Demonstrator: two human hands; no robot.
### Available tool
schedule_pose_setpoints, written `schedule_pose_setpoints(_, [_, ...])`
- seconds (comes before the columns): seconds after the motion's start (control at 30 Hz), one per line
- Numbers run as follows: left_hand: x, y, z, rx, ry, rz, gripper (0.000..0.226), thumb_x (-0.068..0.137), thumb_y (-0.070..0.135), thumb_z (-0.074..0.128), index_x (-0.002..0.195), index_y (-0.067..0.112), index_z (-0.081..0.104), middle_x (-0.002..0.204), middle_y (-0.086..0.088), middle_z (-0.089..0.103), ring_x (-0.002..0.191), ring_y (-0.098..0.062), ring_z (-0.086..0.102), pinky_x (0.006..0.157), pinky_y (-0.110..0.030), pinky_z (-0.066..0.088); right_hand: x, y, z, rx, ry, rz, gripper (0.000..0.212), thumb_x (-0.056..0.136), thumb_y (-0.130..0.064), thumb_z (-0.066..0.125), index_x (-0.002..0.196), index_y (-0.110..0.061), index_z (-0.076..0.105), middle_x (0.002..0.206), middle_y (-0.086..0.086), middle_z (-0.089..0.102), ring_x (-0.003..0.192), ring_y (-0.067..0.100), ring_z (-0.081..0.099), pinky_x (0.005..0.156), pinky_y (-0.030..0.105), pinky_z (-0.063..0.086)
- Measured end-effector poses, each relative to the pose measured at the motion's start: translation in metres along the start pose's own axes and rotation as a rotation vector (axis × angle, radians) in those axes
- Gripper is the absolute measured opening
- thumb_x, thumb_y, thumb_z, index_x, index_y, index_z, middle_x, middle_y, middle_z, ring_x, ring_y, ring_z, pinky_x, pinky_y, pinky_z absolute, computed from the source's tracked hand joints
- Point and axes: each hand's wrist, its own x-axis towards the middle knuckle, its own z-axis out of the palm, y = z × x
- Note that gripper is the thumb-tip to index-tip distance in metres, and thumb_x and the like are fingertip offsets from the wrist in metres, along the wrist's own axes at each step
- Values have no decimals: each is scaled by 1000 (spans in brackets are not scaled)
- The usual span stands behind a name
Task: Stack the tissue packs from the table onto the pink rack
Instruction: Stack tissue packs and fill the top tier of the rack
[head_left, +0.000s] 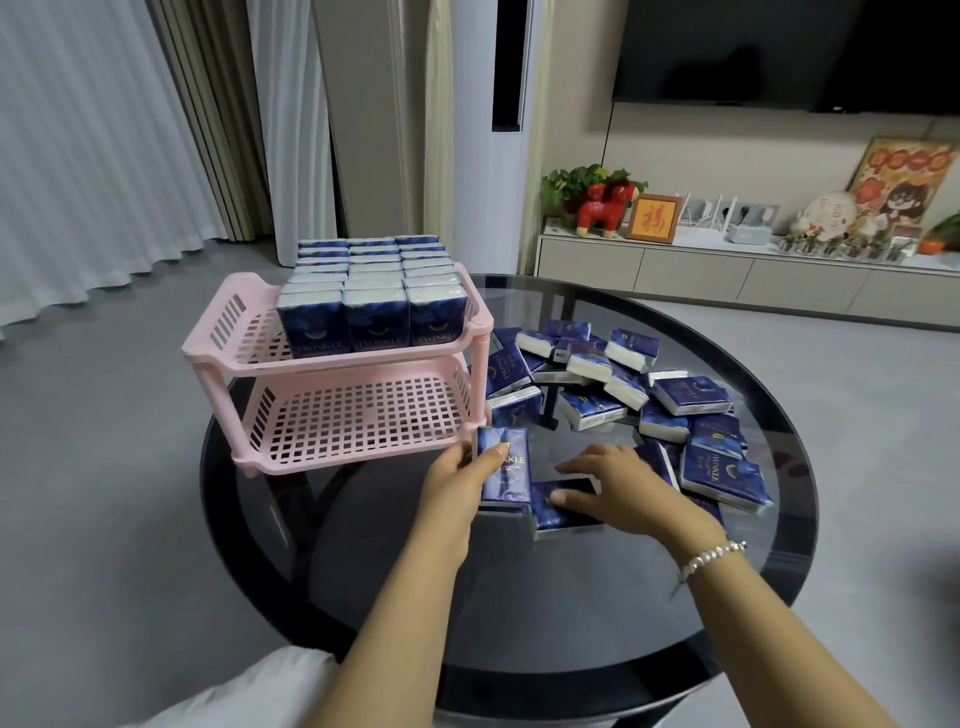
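Note:
A pink two-tier rack (332, 364) stands at the left of the round glass table. Its top shelf carries three tight rows of upright dark blue tissue packs (374, 291); its lower shelf (363, 415) holds nothing. Just right of the rack's front corner, my left hand (457, 483) grips a blue tissue pack (504, 467) that stands upright on the glass. My right hand (618, 488) lies with fingers closed on another blue pack (563, 506) that lies flat beside the first one. Several loose packs (623, 384) are heaped to the right.
The black round glass table (519, 597) has its rim close to me. More packs (724, 473) lie right of my right hand. Behind stand a TV cabinet (727, 270) with ornaments, a tall white unit and curtains.

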Motion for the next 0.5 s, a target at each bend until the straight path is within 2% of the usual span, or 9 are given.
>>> schedule_pose_setpoints(0.07, [1, -1, -1, -4, -2, -1, 20, 86, 8, 64, 106, 9, 68, 100, -9, 72, 89, -19, 67, 95, -40, 50, -3, -1, -1, 71, -111, -39, 57, 84, -51, 60, 132, -23, 51, 128, 1, 49, 123, 22, 39, 101, 34, 37])
schedule_pose_setpoints(0.13, [2, -1, -1, -2, 2, -2, 21, 86, 8, 64, 107, 8, 68, 102, -10, 72, 89, -20, 67, 93, -39, 51, -7, -4, 0, 61, -92, -39, 51, 82, -48, 64, 124, -20, 54, 121, 1, 51, 117, 20, 39, 96, 34, 39])
schedule_pose_setpoints(0.27, [3, -1, -3, 28, 16, 19, 24, 87, 9, 63, 111, 11, 66, 107, -8, 70, 93, -19, 67, 94, -38, 50, -15, -10, 6, 169, 48, 15, 35, 81, -37, 68, 98, -17, 44, 91, -3, 53, 88, 18, 48, 70, 32, 40])
schedule_pose_setpoints(0.37, [4, -2, -3, 40, 16, 35, 37, 88, 12, 63, 123, 19, 60, 119, -2, 67, 109, -19, 63, 103, -43, 45, -19, -10, 12, 294, 261, 83, 25, 89, -33, 59, 105, -19, 47, 94, -2, 58, 87, 20, 56, 67, 30, 39])
schedule_pose_setpoints(0.43, [3, -1, -1, 36, -4, 36, 38, 90, 12, 61, 126, 25, 57, 125, 1, 63, 113, -18, 61, 104, -43, 45, -20, -12, 15, 510, 388, 135, 24, 93, -27, 52, 116, -19, 52, 100, -4, 60, 90, 16, 57, 72, 26, 40])
schedule_pose_setpoints(0.5, [1, 0, 2, 45, -32, 44, 37, 93, 12, 57, 125, 31, 56, 127, 3, 61, 114, -16, 60, 104, -42, 44, -19, -15, 19, 755, 447, 171, 24, 95, -22, 50, 117, -17, 59, 100, -4, 66, 83, 14, 60, 71, 28, 45])
